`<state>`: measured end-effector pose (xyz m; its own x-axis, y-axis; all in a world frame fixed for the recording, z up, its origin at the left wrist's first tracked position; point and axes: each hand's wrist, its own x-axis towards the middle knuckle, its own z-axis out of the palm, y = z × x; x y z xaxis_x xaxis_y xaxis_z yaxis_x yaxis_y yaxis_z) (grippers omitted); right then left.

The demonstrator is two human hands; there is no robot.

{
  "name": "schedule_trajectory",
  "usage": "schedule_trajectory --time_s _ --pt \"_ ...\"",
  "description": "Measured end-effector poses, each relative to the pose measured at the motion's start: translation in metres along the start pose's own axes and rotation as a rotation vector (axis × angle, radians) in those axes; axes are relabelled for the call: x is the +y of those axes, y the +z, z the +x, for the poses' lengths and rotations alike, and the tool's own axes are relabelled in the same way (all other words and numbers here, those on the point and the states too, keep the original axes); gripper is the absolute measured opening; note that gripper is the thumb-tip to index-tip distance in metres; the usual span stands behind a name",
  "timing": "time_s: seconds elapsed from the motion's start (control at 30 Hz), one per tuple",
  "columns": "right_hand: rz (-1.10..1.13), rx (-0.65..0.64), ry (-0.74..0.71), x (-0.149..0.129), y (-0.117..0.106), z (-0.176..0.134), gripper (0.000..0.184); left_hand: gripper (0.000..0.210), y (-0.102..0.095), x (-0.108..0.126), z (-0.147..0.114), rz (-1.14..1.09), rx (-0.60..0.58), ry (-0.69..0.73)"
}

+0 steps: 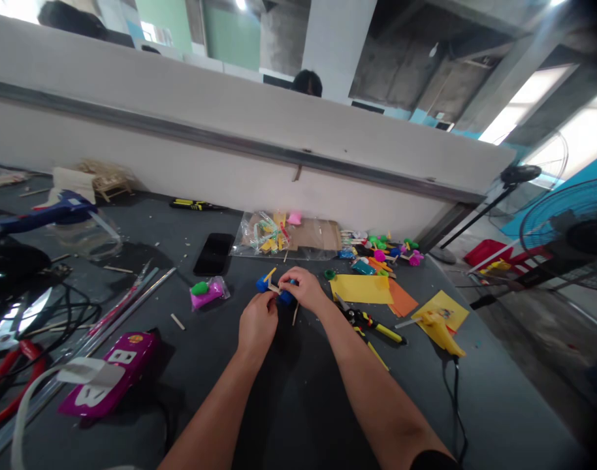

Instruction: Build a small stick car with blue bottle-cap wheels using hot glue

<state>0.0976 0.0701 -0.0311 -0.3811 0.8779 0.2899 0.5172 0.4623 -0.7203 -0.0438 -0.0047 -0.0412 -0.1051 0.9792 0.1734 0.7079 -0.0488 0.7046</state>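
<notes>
Near the middle of the table, my left hand (258, 321) pinches a short pale wooden stick (274, 288). My right hand (302, 287) closes on the same small piece from the other side. A dark blue lump (285, 297), which looks like modelling clay, sits beneath my right fingers. Another blue lump (262, 284) lies just beyond my left fingertips, with a yellow stick (270, 274) slanting up from it. My fingers hide part of the joined pieces, so how they attach is unclear. Below my right hand a thin stick (295, 314) points toward me.
To the left lie a black phone (213, 254), a clay packet (209, 294) and a purple power strip (113, 373). Pliers (377, 324), yellow paper (361, 288) and a yellow glue gun (438, 328) are on the right. Clay bits (379, 253) crowd the back by the partition (230, 111).
</notes>
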Motion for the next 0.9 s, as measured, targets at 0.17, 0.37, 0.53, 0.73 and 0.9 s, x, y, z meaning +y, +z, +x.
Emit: schedule_trajectory --time_s 0.17,0.37,0.53,0.73,0.9 --pt "-0.046 -0.023 -0.027 0.0001 -0.001 0.0014 0.009 0.032 0.0011 0.0005 -0.0001 0.026 0.012 0.021" --pt "-0.064 -0.016 -0.016 0.0007 0.0011 -0.0007 0.006 0.035 0.0031 0.0006 -0.0004 0.054 -0.016 0.04" --pt "-0.06 -0.014 0.008 0.005 0.0037 -0.0015 0.008 0.038 0.0044 -0.0004 -0.0013 0.062 -0.024 0.066" --pt "-0.057 -0.017 -0.004 0.0064 0.0028 -0.0003 0.009 0.039 0.0044 0.0007 -0.0021 0.075 -0.019 0.073" --pt "-0.062 -0.012 -0.001 0.0076 0.002 -0.0003 0.011 0.038 0.0055 0.0003 -0.0018 0.08 -0.019 0.078"
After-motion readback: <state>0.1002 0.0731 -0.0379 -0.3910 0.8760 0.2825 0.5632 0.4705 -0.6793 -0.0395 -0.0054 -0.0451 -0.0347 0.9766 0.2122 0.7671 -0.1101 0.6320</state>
